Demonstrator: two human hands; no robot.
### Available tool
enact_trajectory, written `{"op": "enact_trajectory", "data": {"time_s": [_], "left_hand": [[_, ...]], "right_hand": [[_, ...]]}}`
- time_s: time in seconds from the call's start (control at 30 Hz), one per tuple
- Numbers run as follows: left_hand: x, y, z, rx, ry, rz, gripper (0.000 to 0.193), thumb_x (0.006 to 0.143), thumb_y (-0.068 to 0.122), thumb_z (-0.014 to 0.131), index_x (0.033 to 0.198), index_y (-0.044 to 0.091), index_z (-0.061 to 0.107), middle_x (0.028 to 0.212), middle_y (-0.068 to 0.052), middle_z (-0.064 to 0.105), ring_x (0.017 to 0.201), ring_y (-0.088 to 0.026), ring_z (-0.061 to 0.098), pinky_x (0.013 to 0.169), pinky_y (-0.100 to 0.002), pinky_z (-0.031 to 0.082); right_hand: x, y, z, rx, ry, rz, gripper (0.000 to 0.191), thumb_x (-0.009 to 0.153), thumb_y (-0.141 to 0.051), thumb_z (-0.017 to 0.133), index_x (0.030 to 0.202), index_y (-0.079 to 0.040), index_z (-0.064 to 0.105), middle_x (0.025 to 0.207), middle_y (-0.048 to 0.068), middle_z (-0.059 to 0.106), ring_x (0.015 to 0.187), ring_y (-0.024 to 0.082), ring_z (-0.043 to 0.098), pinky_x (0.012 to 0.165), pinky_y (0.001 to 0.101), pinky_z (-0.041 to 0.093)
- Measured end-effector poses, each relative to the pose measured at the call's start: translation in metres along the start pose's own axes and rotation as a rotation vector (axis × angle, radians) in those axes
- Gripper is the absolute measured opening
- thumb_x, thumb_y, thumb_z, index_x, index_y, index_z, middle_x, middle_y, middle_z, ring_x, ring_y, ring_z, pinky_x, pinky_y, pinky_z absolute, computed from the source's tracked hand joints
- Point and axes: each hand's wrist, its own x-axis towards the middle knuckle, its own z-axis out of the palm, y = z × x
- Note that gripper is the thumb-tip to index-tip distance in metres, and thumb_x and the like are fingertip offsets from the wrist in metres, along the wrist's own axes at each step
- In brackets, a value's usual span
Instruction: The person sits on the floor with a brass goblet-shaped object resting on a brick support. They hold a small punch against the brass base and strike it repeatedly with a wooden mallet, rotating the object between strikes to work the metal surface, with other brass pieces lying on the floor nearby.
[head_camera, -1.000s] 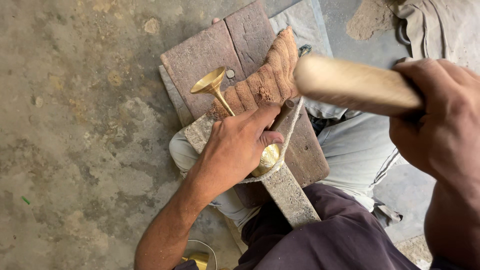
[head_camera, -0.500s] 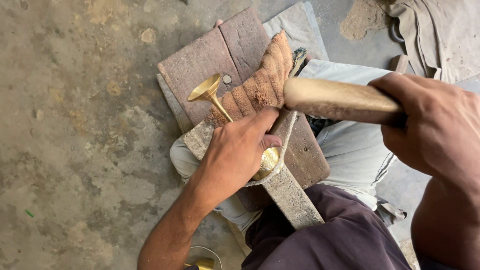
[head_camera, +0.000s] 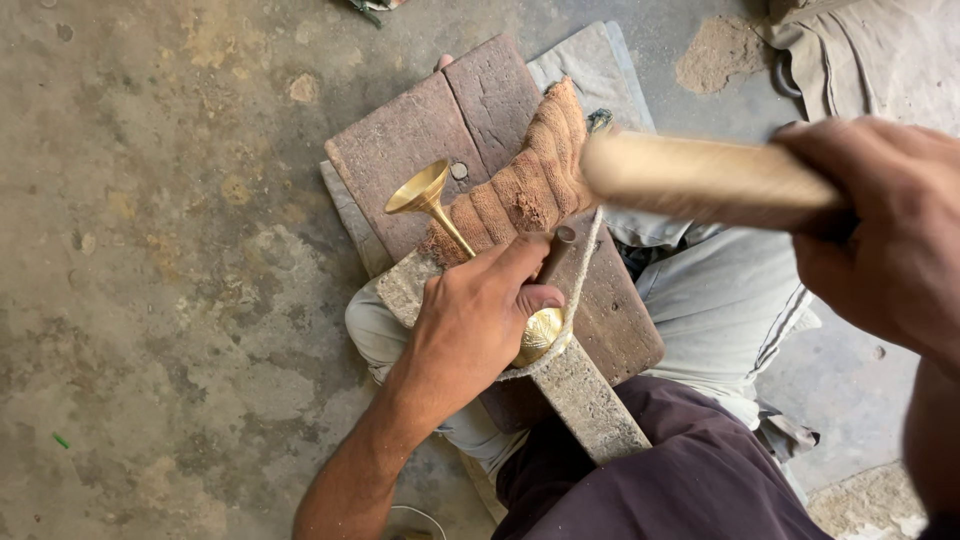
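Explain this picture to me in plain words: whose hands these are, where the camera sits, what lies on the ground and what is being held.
There is no machine here, only a person working with two bare hands. The single picture comes from a camera worn on the person's head, looking down past the knees at a concrete floor.

The left hand presses down on a shiny brass piece shaped like a small trumpet: a flared cup at the far end, a thin stem, and a rounded base under the hand. The piece rests on a long grey stone bar that lies across reddish-brown blocks. A brown ribbed cloth lies on the blocks beside the brass stem.

The right hand grips a thick pale wooden handle, raised above the work and blurred. Whether it carries a head at its end cannot be seen.

A light cord runs across the bar.
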Motion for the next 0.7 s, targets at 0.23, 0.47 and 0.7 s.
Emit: {"op": "enact_trajectory", "data": {"time_s": [0.23,0.47,0.7], "left_hand": [[-0.006,-0.005,0.003,-0.009,0.049,0.02,0.041,0.095,0.036,0.066,0.124,0.009,0.059,0.09,-0.009,0.07,0.081,-0.025,0.075,0.065,-0.041,0.06],[-0.013,-0.012,0.008,-0.038,0.101,-0.005,0.042,0.097,0.041,0.063,0.126,0.012,0.059,0.083,-0.006,0.068,0.077,-0.021,0.077,0.06,-0.04,0.06],[-0.013,-0.011,0.013,-0.017,0.141,0.104,0.04,0.098,0.037,0.065,0.129,0.012,0.059,0.092,-0.007,0.07,0.082,-0.024,0.076,0.063,-0.039,0.061]], "right_hand": [[0.013,-0.01,-0.011,0.05,-0.251,0.087,0.044,0.082,-0.009,0.076,0.125,-0.005,0.065,0.093,0.014,0.075,0.077,0.025,0.076,0.073,0.0398,0.064],[0.019,-0.016,-0.016,0.162,-0.155,0.052,0.039,0.083,-0.004,0.072,0.122,-0.003,0.066,0.096,0.016,0.074,0.076,0.027,0.074,0.069,0.0407,0.063],[0.011,-0.012,-0.011,0.167,-0.126,0.084,0.037,0.083,-0.003,0.071,0.12,-0.001,0.066,0.094,0.017,0.074,0.076,0.027,0.074,0.067,0.0415,0.063]]}}
